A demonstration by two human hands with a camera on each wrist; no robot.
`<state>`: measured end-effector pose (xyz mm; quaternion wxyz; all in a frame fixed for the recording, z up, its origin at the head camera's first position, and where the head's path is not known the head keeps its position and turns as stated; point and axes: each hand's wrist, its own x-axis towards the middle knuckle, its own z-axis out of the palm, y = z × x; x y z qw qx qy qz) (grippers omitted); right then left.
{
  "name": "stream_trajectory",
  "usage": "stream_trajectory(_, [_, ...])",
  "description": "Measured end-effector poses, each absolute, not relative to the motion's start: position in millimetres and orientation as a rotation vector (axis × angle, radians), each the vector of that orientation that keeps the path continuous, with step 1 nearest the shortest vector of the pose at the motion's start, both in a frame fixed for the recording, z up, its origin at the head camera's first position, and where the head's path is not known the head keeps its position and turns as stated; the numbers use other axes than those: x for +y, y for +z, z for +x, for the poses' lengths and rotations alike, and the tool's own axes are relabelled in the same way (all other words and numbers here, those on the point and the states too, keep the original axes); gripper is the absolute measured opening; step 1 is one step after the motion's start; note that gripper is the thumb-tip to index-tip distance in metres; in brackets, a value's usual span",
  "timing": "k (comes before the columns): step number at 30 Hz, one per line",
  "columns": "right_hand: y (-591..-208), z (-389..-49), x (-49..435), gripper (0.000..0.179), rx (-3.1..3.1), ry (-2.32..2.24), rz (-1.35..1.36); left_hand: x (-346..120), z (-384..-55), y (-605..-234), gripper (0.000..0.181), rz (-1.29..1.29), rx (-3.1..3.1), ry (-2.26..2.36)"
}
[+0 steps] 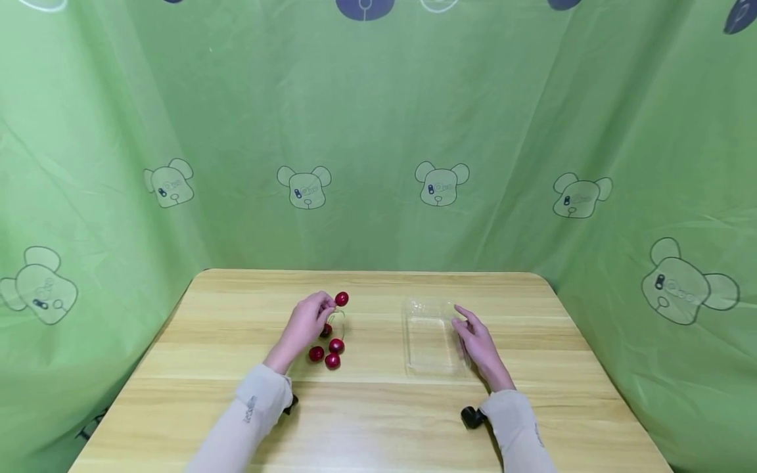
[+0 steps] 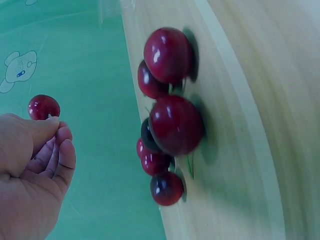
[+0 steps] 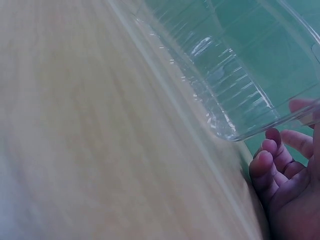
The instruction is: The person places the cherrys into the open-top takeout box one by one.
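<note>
My left hand (image 1: 305, 323) pinches a red cherry (image 1: 342, 299) near its stem, between thumb and fingers; it is raised over the table. In the left wrist view the cherry (image 2: 43, 107) shows just past the thumb tip. Several more cherries (image 1: 332, 360) lie in a loose group beneath and beside this hand, some with green stems. My right hand (image 1: 480, 346) is at the right side of a clear plastic box (image 1: 434, 374). Its thumb reaches over the rim, while curled fingers (image 3: 261, 164) lie outside the wall of the box in the right wrist view.
The wooden table (image 1: 367, 420) has rounded far corners. A green curtain (image 1: 378, 118) with bear-head prints hangs behind it and along both sides. Black wrist-worn devices (image 1: 472, 417) show near the sleeves.
</note>
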<state>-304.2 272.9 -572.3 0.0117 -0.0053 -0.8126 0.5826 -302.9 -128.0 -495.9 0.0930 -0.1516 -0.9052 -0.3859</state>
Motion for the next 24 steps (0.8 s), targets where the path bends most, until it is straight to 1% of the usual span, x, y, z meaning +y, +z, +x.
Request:
stream_trajectory(7, [-570.0,-304.9,273.1,0.059,-2.529,1.846,-0.025,-106.4,-313.5,-500.0,0.008,-0.458,-2.665,-1.262])
stream_trajectory(15, [-567.1,-304.2,274.2,0.059,-2.536,1.942,-0.049,-76.2,-320.6,-506.3,0.008,-0.519,-2.648,-1.274])
stream_trajectory(24, [-570.8,-302.0,271.1,0.056,-2.544,1.813,-0.014,-51.2,-328.6,-507.7,0.007,-0.549,-2.665,-1.249])
